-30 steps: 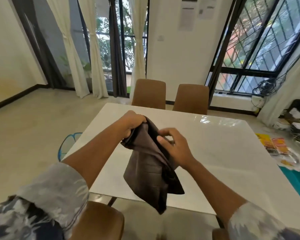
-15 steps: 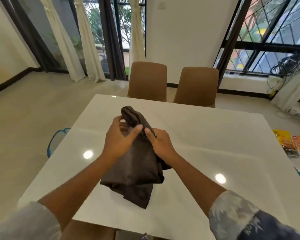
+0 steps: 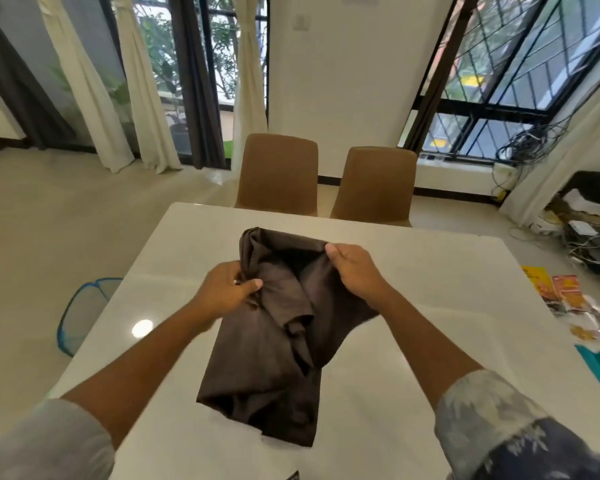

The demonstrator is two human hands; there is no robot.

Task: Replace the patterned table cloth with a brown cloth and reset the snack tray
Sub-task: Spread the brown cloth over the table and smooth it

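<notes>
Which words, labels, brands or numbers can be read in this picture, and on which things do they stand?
No text can be read.
Snack packets on the floor by the table: printing is there, but too blurred to read.
Brown cloth, held by the left hand and right hand: no label shows.

Two tan upholstered chairs (image 3: 278, 174) (image 3: 374, 185) at far edge of glossy white counter (image 3: 430, 271). Blue-rimmed mesh basket (image 3: 84, 313) on floor, left. Tangled black cables (image 3: 530, 140) by barred window.
</notes>
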